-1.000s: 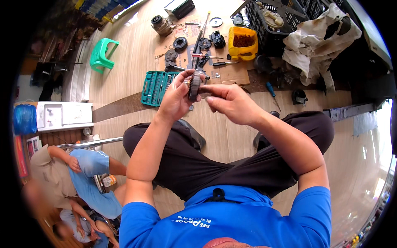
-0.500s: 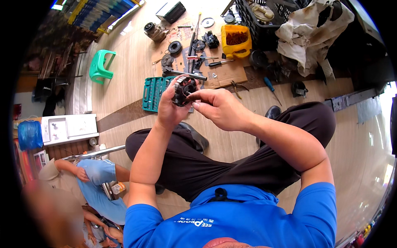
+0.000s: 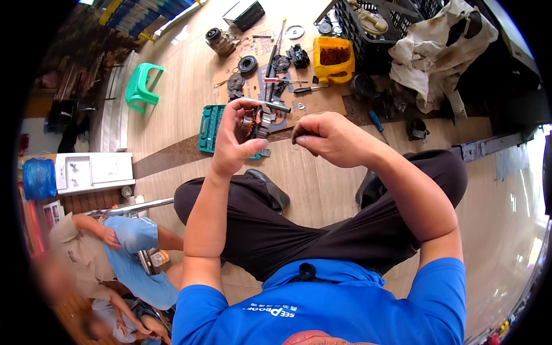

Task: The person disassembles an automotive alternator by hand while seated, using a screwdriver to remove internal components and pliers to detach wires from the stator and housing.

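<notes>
Raised over the floor in front of me, my left hand point(image 3: 231, 138) is closed round an alternator rotor point(image 3: 263, 122), with dark metal claws and a copper-coloured winding showing. To its right, and apart from it, my right hand point(image 3: 333, 138) has its fingers curled against the thumb. Whatever its fingertips may hold is hidden. Behind the left hand lies a green socket set case point(image 3: 207, 127), partly covered by the hand. A metal bar point(image 3: 270, 106) lies just beyond the rotor.
Cardboard point(image 3: 322, 104) bears a black pulley point(image 3: 247, 64), screwdrivers and several dark parts. Beyond stand a yellow cut-open jug point(image 3: 339, 73), a black crate point(image 3: 368, 43) and a metal housing point(image 3: 218, 43). A green stool point(image 3: 141, 86) stands left. Another person point(image 3: 86, 253) sits at lower left.
My right hand has drawn away to the right from the rotor. My left hand has turned it, so its side with the copper-coloured winding shows.
</notes>
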Tool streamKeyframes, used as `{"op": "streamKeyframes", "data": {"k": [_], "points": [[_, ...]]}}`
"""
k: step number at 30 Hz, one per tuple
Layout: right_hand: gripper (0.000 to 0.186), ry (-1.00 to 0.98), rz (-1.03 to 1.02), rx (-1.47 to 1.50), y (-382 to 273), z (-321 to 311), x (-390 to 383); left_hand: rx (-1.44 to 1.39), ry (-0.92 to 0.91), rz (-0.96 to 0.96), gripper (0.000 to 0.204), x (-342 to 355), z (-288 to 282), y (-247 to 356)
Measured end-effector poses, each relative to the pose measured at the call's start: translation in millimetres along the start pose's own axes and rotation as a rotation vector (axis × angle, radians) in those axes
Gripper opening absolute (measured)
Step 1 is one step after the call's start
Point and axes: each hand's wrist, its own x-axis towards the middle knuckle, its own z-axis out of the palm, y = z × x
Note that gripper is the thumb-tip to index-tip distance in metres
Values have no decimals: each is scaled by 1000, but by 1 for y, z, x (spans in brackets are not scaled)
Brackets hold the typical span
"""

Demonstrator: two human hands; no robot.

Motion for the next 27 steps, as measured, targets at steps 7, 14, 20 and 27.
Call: {"op": "streamKeyframes", "data": {"k": [7,14,20,27], "points": [[36,-132,22,294,19,24,8,292,-32,151,79,-6,10,7],[16,118,-86,25,21,26,18,424,15,132,79,-11,8,7],[18,125,-144,-70,19,19,14,578,19,105,80,-10,11,12],[14,96,-178,-237,1,12,6,762,33,97,80,-9,18,18]]}}
